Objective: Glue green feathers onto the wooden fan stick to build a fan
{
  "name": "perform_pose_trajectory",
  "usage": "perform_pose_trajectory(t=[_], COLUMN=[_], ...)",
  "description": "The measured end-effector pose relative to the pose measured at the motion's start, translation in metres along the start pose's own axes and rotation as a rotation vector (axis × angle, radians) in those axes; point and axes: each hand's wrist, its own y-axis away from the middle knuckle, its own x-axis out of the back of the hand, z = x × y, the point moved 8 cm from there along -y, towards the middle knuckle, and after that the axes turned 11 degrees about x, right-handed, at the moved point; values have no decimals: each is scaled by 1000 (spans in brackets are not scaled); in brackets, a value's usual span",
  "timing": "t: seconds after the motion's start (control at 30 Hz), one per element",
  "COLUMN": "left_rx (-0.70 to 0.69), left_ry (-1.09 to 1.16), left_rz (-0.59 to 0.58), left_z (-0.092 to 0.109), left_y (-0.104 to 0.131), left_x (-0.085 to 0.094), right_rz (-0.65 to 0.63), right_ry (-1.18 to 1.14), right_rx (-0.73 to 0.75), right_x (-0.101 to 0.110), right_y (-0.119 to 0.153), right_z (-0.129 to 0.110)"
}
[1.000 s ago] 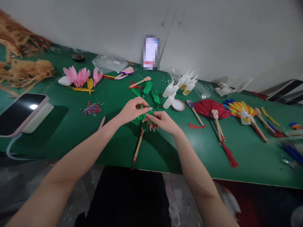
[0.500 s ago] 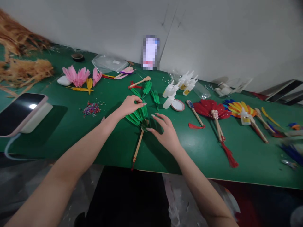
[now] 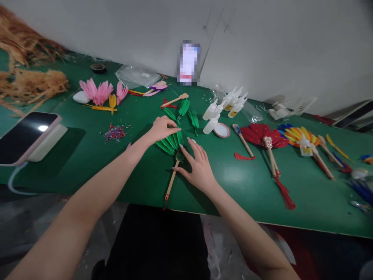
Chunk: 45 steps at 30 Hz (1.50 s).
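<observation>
A green feather fan (image 3: 169,144) lies on the table in front of me, its wooden handle (image 3: 171,182) pointing towards me with a red cord at the end. My left hand (image 3: 163,129) is over the upper part of the fan, thumb and fingers pinched on a green feather. Beside the feather bases is my right hand (image 3: 199,165), fingers apart, index fingertip at the feathers and thumb at the top of the handle. Loose green feathers (image 3: 183,108) lie just beyond, and another green bunch (image 3: 193,122) is to the right.
Several glue bottles (image 3: 211,125) stand near a small dish (image 3: 222,130). A red feather fan (image 3: 264,135) and a yellow-orange one (image 3: 300,134) lie to the right. Leftward are pink feathers (image 3: 96,92), coloured chips (image 3: 114,133) and a phone (image 3: 27,136). A lit screen (image 3: 189,62) leans on the wall.
My right hand has moved down and left, its thumb now at the handle top and its index finger nearer the feathers. My left hand keeps its pinch. The view has shifted slightly.
</observation>
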Motion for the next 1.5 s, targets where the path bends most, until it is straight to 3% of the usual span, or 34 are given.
perform_pose_trajectory(t=[0.2,0.33,0.5,0.8,1.2,1.5], left_rx=[-7,-20,-68,-45,-183,-217], left_ry=[70,76,13,-22,-16,-81], left_rz=[60,59,90,-27,85,129], left_z=[-7,-7,0,9,22,20], left_y=[-5,-5,-3,0,-1,-2], left_x=[18,20,15,0,-4,-7], right_rz=[-5,-3,-8,-11,-11,-28], right_ry=[-3,-6,-13,-14,-18,-41], right_rx=[-9,-12,-19,-22,-19,-30], right_x=[-1,-1,-1,-2,-4,-6], right_y=[1,1,0,1,1,1], right_z=[1,0,1,1,1,1])
